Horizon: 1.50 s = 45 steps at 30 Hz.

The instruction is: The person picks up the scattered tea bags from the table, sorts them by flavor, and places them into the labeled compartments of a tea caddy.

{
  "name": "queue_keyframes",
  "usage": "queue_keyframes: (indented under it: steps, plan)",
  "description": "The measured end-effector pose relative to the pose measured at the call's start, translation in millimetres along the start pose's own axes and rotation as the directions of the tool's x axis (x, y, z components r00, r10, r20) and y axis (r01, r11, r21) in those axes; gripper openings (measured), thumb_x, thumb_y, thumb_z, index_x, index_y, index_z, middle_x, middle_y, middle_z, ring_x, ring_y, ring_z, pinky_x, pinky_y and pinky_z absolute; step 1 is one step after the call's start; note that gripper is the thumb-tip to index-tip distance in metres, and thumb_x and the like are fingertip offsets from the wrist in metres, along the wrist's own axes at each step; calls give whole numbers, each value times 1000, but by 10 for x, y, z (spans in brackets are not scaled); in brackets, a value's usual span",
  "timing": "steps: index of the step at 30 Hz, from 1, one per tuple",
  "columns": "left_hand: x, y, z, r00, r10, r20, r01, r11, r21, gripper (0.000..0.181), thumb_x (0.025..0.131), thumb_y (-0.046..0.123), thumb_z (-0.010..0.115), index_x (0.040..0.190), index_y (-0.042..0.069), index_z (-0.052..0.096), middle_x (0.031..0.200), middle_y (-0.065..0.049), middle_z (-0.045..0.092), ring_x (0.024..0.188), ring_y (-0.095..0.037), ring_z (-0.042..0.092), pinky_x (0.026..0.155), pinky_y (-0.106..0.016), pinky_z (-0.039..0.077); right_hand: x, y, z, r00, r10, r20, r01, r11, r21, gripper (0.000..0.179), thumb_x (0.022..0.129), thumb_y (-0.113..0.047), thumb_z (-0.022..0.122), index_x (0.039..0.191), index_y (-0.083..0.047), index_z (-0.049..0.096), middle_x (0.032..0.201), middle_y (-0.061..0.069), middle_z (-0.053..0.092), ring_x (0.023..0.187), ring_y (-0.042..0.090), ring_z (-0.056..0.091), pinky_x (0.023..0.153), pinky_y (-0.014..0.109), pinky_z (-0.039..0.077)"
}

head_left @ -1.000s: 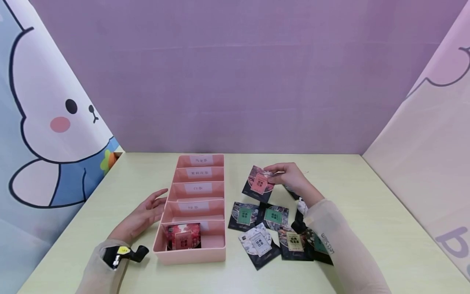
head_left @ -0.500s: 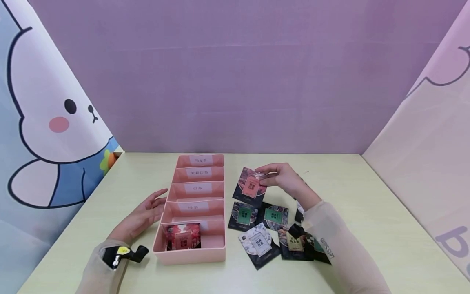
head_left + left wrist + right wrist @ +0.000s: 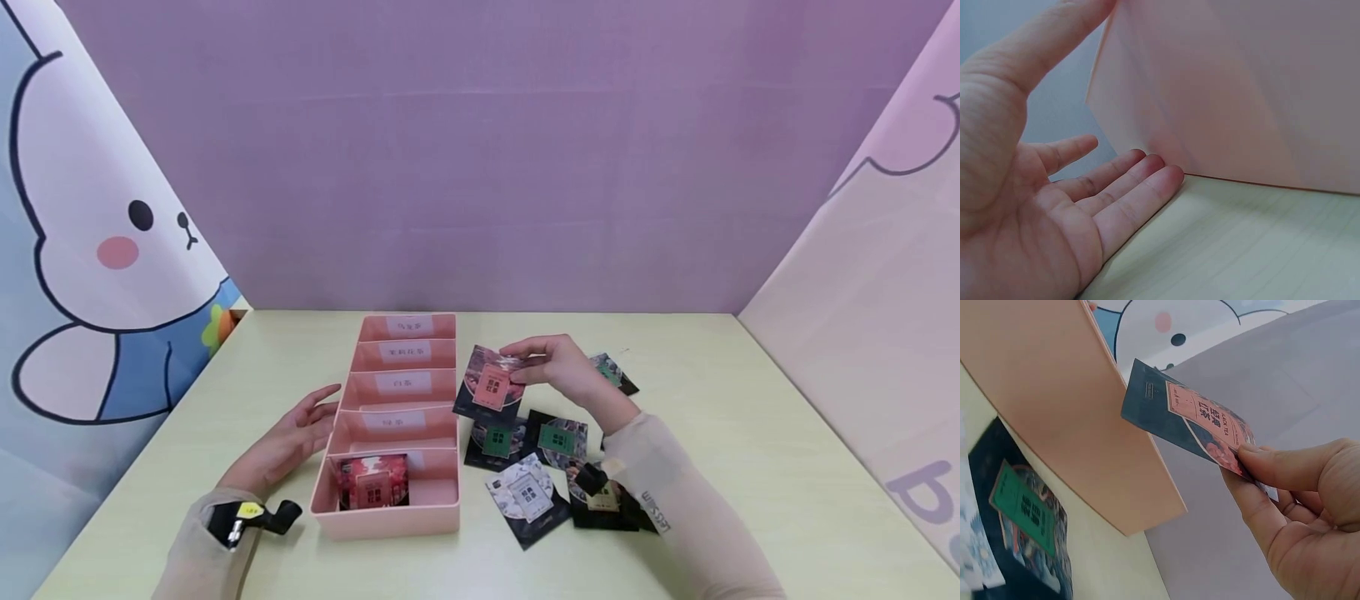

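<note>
A black tea sachet (image 3: 489, 387) with a pink label is pinched between thumb and fingers of my right hand (image 3: 564, 372), raised beside the right wall of the pink divided box (image 3: 386, 523). In the right wrist view, the sachet (image 3: 1197, 419) tilts with its free edge close to that wall. My left hand (image 3: 294, 442) lies on the table at the box's left side, its fingers extended. Seen from the left wrist, the fingertips of that hand (image 3: 1085, 206) touch the box wall (image 3: 1222, 106) low down. A red sachet (image 3: 373, 482) stands in the box's nearest compartment.
Right of the box lie several tea sachets: green-labelled ones (image 3: 497, 442) (image 3: 558, 439), a white one (image 3: 528, 500), a yellow-labelled one (image 3: 600, 504), and one farther back (image 3: 615, 373). White labels (image 3: 405, 382) mark the box's compartments. A purple backdrop (image 3: 480, 167) rises behind the table.
My right hand has carried the pink-labelled sachet leftward, from above the loose sachets to the box's right wall. A sachet behind that hand has come into view. The left hand stays put.
</note>
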<state>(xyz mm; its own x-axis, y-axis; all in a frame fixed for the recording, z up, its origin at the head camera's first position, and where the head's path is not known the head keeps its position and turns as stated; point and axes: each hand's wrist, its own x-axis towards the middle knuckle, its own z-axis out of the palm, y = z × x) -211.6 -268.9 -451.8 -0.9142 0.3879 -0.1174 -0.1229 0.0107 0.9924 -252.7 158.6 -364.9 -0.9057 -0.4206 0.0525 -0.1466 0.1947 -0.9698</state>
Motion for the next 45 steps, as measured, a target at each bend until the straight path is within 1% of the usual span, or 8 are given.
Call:
queue_keyframes:
  steps: [9,17,24,28,31,37,39,45]
  plan:
    - [6,3,-4,1000,1,-3,-1,1000,-5,82,98,5,59,159,7,4,157,-31,17,115,-3,57,97,-27,49,-12,-107,191,1000,-4,20,4,999,33,39,87,11,68,125,5,65,120,19,62,105,29,67,85,40,58]
    - [-11,15,-6,1000,10,8,-10,1000,-2,75,102,11,54,159,8,5,157,-31,16,116,-2,56,97,-26,49,-4,-138,410,998,-33,53,32,999,30,38,85,11,70,122,4,67,116,16,65,102,27,68,82,39,59]
    - [-29,39,-7,1000,-19,-7,19,1000,18,75,103,17,54,160,10,5,158,-29,15,117,-3,53,98,-27,48,-22,-193,627,994,-56,94,49,995,81,39,85,14,68,123,5,67,114,15,66,95,23,69,82,38,59]
    - [-16,30,2,999,-33,-19,33,999,26,74,104,19,54,160,11,7,158,-28,17,118,-4,53,98,-27,48,-45,-217,734,990,-72,120,56,990,129,38,85,15,67,122,8,66,118,16,66,93,21,69,82,39,59]
    - [-11,21,4,1000,-24,-14,24,999,23,74,104,18,54,160,11,7,158,-28,17,117,-3,54,98,-27,49,-64,-232,814,987,-81,142,59,987,151,37,86,15,67,122,10,65,119,18,66,95,23,70,83,40,59]
    - [-17,33,-9,999,-29,-17,30,998,51,74,104,21,53,160,11,6,159,-27,16,121,-8,50,99,-27,48,-72,-243,1005,983,-83,165,59,987,147,35,84,14,69,118,7,68,110,17,71,90,18,71,79,36,59]
    - [-16,26,-14,999,-28,-20,29,998,51,73,104,22,52,160,12,6,158,-27,17,120,-7,51,98,-27,48,-70,-227,1062,979,-97,179,72,987,142,34,84,14,70,117,7,69,107,16,72,88,17,71,77,35,59]
    - [0,-9,-15,1000,10,6,-10,1000,24,76,102,11,55,159,8,5,157,-32,15,116,-2,56,97,-26,49,-95,-189,1204,964,-130,231,97,984,148,32,84,16,69,115,10,69,105,20,72,86,13,71,76,32,59]
